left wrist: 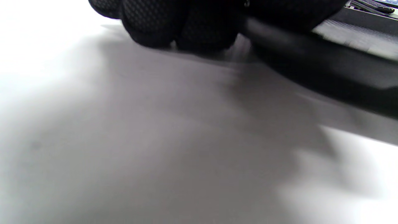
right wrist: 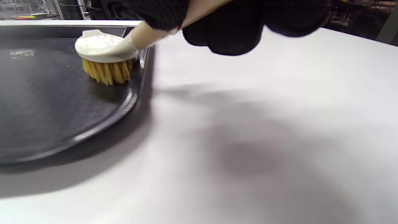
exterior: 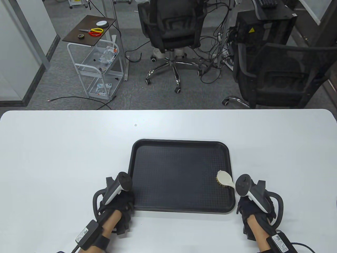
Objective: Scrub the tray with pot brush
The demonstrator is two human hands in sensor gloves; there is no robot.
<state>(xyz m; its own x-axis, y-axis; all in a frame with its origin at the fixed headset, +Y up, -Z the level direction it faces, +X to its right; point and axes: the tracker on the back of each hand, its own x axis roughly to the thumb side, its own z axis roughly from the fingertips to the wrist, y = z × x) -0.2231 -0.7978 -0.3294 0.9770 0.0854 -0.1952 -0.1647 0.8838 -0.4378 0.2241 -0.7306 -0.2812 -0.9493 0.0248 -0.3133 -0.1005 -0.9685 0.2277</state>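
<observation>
Tray: black plastic, rectangular with rounded corners and a raised rim; floor finely cross-hatched; lies flat on the table, long axis running 9 to 3 o'clock in the table view.
Pot brush: cream plastic, rounded oval head on a slim handle; stiff yellow bristles beneath the head; head sits inside the tray at its 4 o'clock corner, just beside the right rim; bristles down and touching the tray floor.
Brush axis: handle runs from the head toward 4 o'clock, passing over the tray rim into the right hand; head points toward 10 o'clock.
Right hand: black mesh glove, tracker on its back; placed off the tray's 4 o'clock corner; fingers curled round the brush handle, gripping it.
Left hand: same glove and tracker; at the tray's 7 o'clock corner; curled fingers down on the table beside the tray rim, thumb side on the rim; a firm grasp of the rim cannot be told.
Table: white, smooth, matte; rounded corners.
</observation>
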